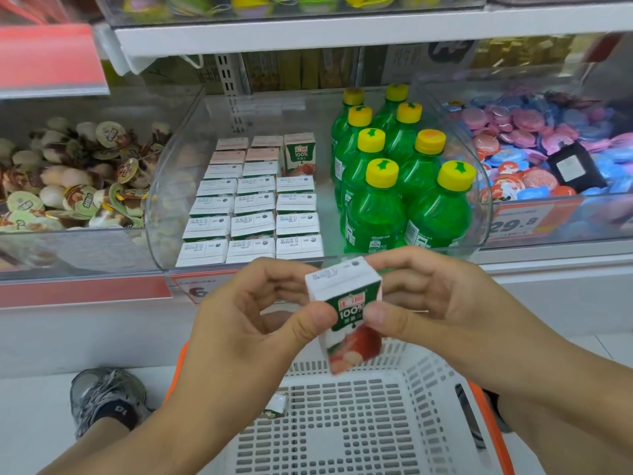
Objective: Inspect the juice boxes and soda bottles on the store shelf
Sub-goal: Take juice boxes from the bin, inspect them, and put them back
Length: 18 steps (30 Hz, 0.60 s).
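A small juice box [346, 310], white on top with a green label and red fruit picture, is held up tilted in front of the shelf. My left hand [246, 310] pinches its left side and my right hand [431, 303] pinches its right side, thumbs on the front. Behind it, a clear curved bin [164, 186] holds several rows of juice boxes [253, 214] on the left and several green soda bottles [400, 186] with yellow caps on the right. One more juice box [275, 404] lies in the basket below.
A white perforated shopping basket [342, 423] with orange rim sits under my hands. Bins of round snack cups flank the clear bin, brownish ones [75, 173] left and pink and blue ones [534, 149] right. A grey sneaker [102, 399] stands on the floor at left.
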Tool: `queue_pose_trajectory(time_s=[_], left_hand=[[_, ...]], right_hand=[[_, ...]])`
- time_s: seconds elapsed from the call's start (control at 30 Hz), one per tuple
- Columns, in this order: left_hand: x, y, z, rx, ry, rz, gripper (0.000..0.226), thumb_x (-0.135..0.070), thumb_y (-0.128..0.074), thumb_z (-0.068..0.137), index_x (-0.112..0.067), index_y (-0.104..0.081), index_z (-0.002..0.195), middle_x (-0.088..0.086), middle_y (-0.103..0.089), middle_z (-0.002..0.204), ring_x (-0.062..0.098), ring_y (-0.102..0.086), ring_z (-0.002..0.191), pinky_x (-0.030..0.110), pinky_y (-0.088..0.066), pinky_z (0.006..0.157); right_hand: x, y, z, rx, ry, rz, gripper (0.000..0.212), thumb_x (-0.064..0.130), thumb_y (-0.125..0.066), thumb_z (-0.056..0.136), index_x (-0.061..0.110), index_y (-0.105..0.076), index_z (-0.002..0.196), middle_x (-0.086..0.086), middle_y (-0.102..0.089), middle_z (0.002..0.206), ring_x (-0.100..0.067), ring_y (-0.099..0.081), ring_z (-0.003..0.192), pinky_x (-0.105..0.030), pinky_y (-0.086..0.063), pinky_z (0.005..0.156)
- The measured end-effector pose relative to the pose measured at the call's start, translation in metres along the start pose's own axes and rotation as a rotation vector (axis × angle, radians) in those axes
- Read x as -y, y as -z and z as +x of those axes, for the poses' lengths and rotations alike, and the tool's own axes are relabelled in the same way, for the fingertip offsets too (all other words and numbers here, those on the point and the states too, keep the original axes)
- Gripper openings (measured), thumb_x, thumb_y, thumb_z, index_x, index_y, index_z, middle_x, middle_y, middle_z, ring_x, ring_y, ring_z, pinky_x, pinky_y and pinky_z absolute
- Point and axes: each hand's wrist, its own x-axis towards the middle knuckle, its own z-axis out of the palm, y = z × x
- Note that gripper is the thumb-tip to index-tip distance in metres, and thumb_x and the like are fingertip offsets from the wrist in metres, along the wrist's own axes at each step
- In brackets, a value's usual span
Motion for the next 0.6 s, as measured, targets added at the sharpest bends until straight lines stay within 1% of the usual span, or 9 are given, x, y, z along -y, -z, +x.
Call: queue_pose_trajectory(time_s=[0.1, 0.17, 0.23, 0.3, 0.33, 0.37, 0.43, 0.5, 0.6], left_hand=[[-0.001, 0.003, 0.005, 0.028, 0.054, -0.072, 0.041, -0.046, -0.087, 0.057, -0.018, -0.070, 0.081, 0.014, -0.070, 0.076, 0.023, -0.066, 0.060, 0.027, -0.056, 0.052], [-0.001, 0.006, 0.007, 0.052, 0.056, -0.056, 0.038, -0.043, -0.084, 0.061, -0.019, -0.070, 0.087, 0.009, -0.070, 0.080, 0.019, -0.067, 0.066, 0.024, -0.056, 0.057], [-0.002, 0.007, 0.008, 0.100, 0.085, -0.062, 0.043, -0.040, -0.078, 0.065, -0.024, -0.069, 0.105, 0.001, -0.073, 0.095, 0.013, -0.070, 0.084, 0.020, -0.056, 0.067], [0.000, 0.005, 0.007, 0.163, 0.120, -0.062, 0.050, -0.040, -0.077, 0.071, -0.026, -0.066, 0.118, -0.001, -0.075, 0.106, 0.017, -0.071, 0.095, 0.022, -0.057, 0.076], [0.001, 0.003, 0.005, 0.181, 0.134, -0.064, 0.048, -0.041, -0.078, 0.075, -0.026, -0.067, 0.120, 0.001, -0.075, 0.108, 0.022, -0.071, 0.098, 0.026, -0.058, 0.080], [0.000, 0.001, 0.004, 0.190, 0.142, -0.062, 0.044, -0.043, -0.076, 0.078, -0.027, -0.069, 0.118, 0.003, -0.075, 0.108, 0.026, -0.071, 0.098, 0.030, -0.059, 0.082], [0.001, 0.000, 0.002, 0.208, 0.135, -0.027, 0.040, -0.053, -0.071, 0.080, -0.032, -0.072, 0.114, 0.004, -0.076, 0.103, 0.027, -0.072, 0.098, 0.037, -0.060, 0.082], [0.002, 0.001, 0.001, 0.215, 0.133, 0.016, 0.039, -0.059, -0.068, 0.077, -0.039, -0.073, 0.110, 0.002, -0.077, 0.101, 0.024, -0.073, 0.096, 0.041, -0.060, 0.084], [0.004, 0.003, 0.002, 0.181, 0.155, 0.022, 0.029, -0.053, -0.064, 0.084, -0.039, -0.074, 0.107, -0.001, -0.078, 0.099, 0.022, -0.073, 0.095, 0.041, -0.058, 0.090]], right_hand=[[-0.001, -0.003, 0.001, -0.006, -0.049, 0.096, 0.034, 0.027, -0.068, 0.077, 0.008, -0.064, 0.105, -0.012, -0.076, 0.079, -0.020, -0.071, 0.068, -0.029, -0.058, 0.070], [0.001, -0.005, 0.001, -0.005, -0.083, 0.133, 0.025, 0.027, -0.061, 0.084, 0.005, -0.064, 0.094, -0.008, -0.070, 0.064, -0.016, -0.063, 0.052, -0.025, -0.053, 0.059], [0.002, -0.006, 0.002, -0.009, -0.118, 0.141, 0.033, 0.030, -0.058, 0.087, -0.002, -0.065, 0.091, -0.017, -0.065, 0.063, -0.016, -0.057, 0.047, -0.020, -0.047, 0.051], [0.001, -0.008, 0.001, 0.023, -0.156, 0.151, 0.048, 0.037, -0.058, 0.090, -0.010, -0.064, 0.098, -0.038, -0.063, 0.079, -0.026, -0.057, 0.057, -0.022, -0.047, 0.052], [0.001, -0.010, 0.001, 0.050, -0.186, 0.167, 0.054, 0.043, -0.058, 0.092, -0.010, -0.066, 0.101, -0.041, -0.064, 0.090, -0.032, -0.059, 0.065, -0.025, -0.049, 0.056], [0.001, -0.012, 0.000, 0.081, -0.212, 0.176, 0.055, 0.048, -0.059, 0.092, -0.005, -0.070, 0.101, -0.037, -0.068, 0.095, -0.036, -0.062, 0.073, -0.029, -0.051, 0.062], [0.003, -0.016, -0.002, 0.150, -0.236, 0.154, 0.051, 0.052, -0.059, 0.086, 0.006, -0.077, 0.101, -0.022, -0.076, 0.097, -0.033, -0.069, 0.083, -0.031, -0.055, 0.069], [0.002, -0.017, -0.002, 0.213, -0.231, 0.117, 0.043, 0.045, -0.064, 0.083, 0.011, -0.077, 0.105, -0.015, -0.077, 0.099, -0.030, -0.073, 0.089, -0.033, -0.056, 0.077], [-0.002, -0.015, 0.003, 0.268, -0.205, 0.075, 0.029, 0.032, -0.072, 0.089, 0.017, -0.075, 0.114, -0.007, -0.077, 0.106, -0.023, -0.072, 0.098, -0.033, -0.055, 0.086]])
